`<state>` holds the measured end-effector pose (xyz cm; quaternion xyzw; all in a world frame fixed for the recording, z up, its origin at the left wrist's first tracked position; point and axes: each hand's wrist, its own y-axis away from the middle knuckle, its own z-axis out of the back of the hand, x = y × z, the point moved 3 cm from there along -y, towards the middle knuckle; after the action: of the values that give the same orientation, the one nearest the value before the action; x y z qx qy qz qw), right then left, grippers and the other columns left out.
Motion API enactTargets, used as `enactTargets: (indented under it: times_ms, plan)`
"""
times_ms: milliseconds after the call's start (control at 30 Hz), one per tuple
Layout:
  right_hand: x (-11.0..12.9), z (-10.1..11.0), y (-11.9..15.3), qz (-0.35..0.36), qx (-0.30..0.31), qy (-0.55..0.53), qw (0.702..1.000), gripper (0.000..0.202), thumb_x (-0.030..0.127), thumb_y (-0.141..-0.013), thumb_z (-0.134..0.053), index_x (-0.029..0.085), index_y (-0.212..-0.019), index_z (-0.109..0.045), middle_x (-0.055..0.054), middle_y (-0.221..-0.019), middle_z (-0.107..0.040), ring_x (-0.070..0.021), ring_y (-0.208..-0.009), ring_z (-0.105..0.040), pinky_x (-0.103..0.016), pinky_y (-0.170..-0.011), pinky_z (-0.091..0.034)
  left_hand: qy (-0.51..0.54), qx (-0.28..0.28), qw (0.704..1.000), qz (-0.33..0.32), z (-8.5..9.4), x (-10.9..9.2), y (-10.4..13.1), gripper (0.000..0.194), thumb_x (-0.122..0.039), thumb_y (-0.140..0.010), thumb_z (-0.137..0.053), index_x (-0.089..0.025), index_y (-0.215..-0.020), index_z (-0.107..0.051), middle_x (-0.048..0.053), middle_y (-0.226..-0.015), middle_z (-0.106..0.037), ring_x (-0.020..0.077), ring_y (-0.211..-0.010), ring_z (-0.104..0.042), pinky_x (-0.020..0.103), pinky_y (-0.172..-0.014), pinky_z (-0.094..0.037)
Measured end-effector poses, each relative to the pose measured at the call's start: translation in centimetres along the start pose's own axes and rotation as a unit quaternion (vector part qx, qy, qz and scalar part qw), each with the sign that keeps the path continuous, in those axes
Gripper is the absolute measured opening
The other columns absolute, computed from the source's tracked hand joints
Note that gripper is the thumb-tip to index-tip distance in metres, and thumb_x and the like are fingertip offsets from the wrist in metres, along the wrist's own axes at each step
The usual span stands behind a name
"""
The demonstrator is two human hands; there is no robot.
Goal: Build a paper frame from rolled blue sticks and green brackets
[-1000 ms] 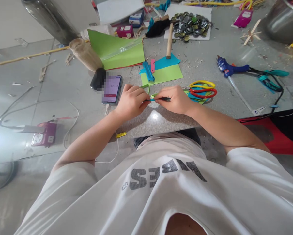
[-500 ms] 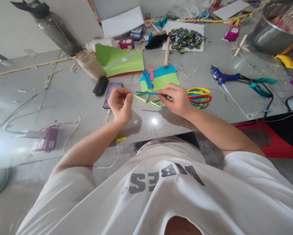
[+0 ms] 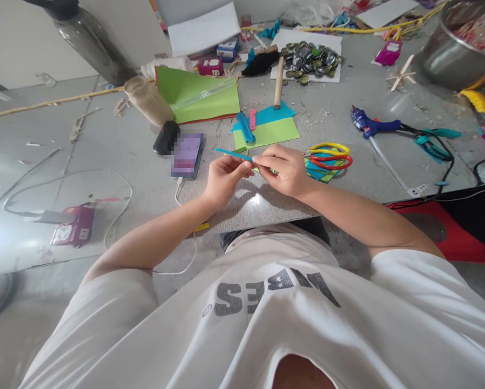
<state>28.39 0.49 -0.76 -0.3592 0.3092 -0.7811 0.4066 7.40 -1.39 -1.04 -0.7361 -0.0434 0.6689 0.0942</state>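
Observation:
A narrow blue paper strip (image 3: 232, 154) is raised above the table, slanting up to the left. My right hand (image 3: 286, 168) pinches its right end between thumb and fingers. My left hand (image 3: 225, 179) is closed at the same end, thumb and index fingertips meeting the right fingertips. Folded green paper strips lie below, largely hidden by my hands. Beside my right hand, scissors with yellow and red handles (image 3: 330, 162) rest on blue and green paper pieces (image 3: 321, 173). Beyond the hands are a blue utility knife (image 3: 246, 128) and green paper (image 3: 275, 135).
A phone (image 3: 189, 154) with a white cable lies left of my hands, near a dark oval case (image 3: 167, 138). Farther back are a hammer (image 3: 278, 84), a pile of bottle caps (image 3: 311, 60) and green sheets (image 3: 197, 97). A blue glue gun (image 3: 372, 124) and metal pot (image 3: 453, 48) are at right.
My left hand has moved right to meet the right hand at the strip's right end. The right hand has shifted slightly left and down, and the strip now tilts more.

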Motion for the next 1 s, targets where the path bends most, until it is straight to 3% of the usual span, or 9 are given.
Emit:
enactTargets:
  times_ms: [133, 267, 467, 633, 767, 833, 1000]
  plan:
    - [0.5, -0.1, 0.1, 0.004, 0.021, -0.024, 0.999, 0.035, 0.038, -0.131, -0.059, 0.029, -0.125, -0.092, -0.009, -0.107, -0.087, -0.0218, -0.092, -0.079, -0.038, -0.089, -0.065, -0.010, -0.012, 1.000, -0.022, -0.2, -0.3, 0.0, 0.081, -0.100, -0.068, -0.113, -0.025, -0.086, -0.089, 0.006, -0.082, -0.088, 0.0229, -0.072, -0.085, 0.038, -0.072, -0.074]
    - [0.8, 0.2, 0.0, 0.015, -0.018, -0.068, 0.997, 0.032, 0.036, -0.130, -0.062, 0.028, -0.125, -0.092, -0.009, -0.109, -0.088, -0.0205, -0.091, -0.079, -0.036, -0.084, -0.063, -0.023, -0.012, 0.998, -0.058, -0.2, -0.8, 0.0, 0.078, -0.099, -0.074, -0.111, -0.026, -0.087, -0.088, 0.005, -0.083, -0.088, 0.0230, -0.073, -0.085, 0.039, -0.071, -0.075]
    - [0.8, 0.7, -0.8, -0.073, 0.024, -0.168, 0.983, 0.029, 0.045, -0.124, -0.075, 0.024, -0.113, -0.092, -0.008, -0.101, -0.088, -0.0195, -0.083, -0.073, -0.035, -0.081, -0.062, -0.053, -0.011, 0.996, -0.073, -0.1, -1.1, 0.4, 0.083, -0.106, -0.075, -0.105, -0.028, -0.086, -0.081, 0.007, -0.088, -0.089, 0.0252, -0.075, -0.086, 0.044, -0.074, -0.076]
    - [0.7, 1.9, -1.8, -0.162, 0.086, -0.262, 0.947, 0.036, 0.055, -0.117, -0.084, 0.022, -0.103, -0.090, -0.005, -0.093, -0.085, -0.0171, -0.077, -0.070, -0.033, -0.075, -0.061, 0.036, 0.047, 0.996, -0.068, 0.9, -1.2, -0.1, 0.078, -0.096, -0.075, -0.111, -0.024, -0.091, -0.084, 0.008, -0.084, -0.088, 0.0265, -0.070, -0.087, 0.041, -0.069, -0.074]
    - [0.2, 3.1, -2.6, -0.212, 0.163, -0.318, 0.910, 0.039, 0.058, -0.108, -0.095, 0.021, -0.099, -0.089, -0.004, -0.086, -0.082, -0.0155, -0.070, -0.067, -0.032, -0.071, -0.061, 0.057, 0.144, 0.988, 0.006, 2.1, -2.3, -0.8, 0.085, -0.102, -0.082, -0.096, -0.018, -0.094, -0.089, 0.014, -0.087, -0.091, 0.0296, -0.064, -0.087, 0.040, -0.062, -0.074]
    - [0.1, 3.7, -2.9, -0.222, 0.196, -0.322, 0.899, 0.039, 0.057, -0.104, -0.098, 0.020, -0.096, -0.089, -0.004, -0.084, -0.081, -0.0164, -0.071, -0.068, -0.033, -0.071, -0.060, 0.032, 0.188, 0.981, 0.047, 2.4, -3.2, -0.9, 0.078, -0.094, -0.085, -0.099, -0.017, -0.096, -0.093, 0.014, -0.089, -0.093, 0.0303, -0.067, -0.089, 0.039, -0.062, -0.075]
    - [0.6, 4.1, -3.2, -0.212, 0.260, -0.298, 0.894, 0.029, 0.048, -0.099, -0.096, 0.020, -0.092, -0.093, -0.005, -0.085, -0.086, -0.0191, -0.078, -0.073, -0.034, -0.076, -0.059, -0.068, 0.263, 0.956, 0.111, 1.7, -4.4, -0.4, 0.038, -0.049, -0.081, -0.118, -0.021, -0.098, -0.100, 0.009, -0.087, -0.094, 0.0266, -0.072, -0.091, 0.033, -0.070, -0.077]
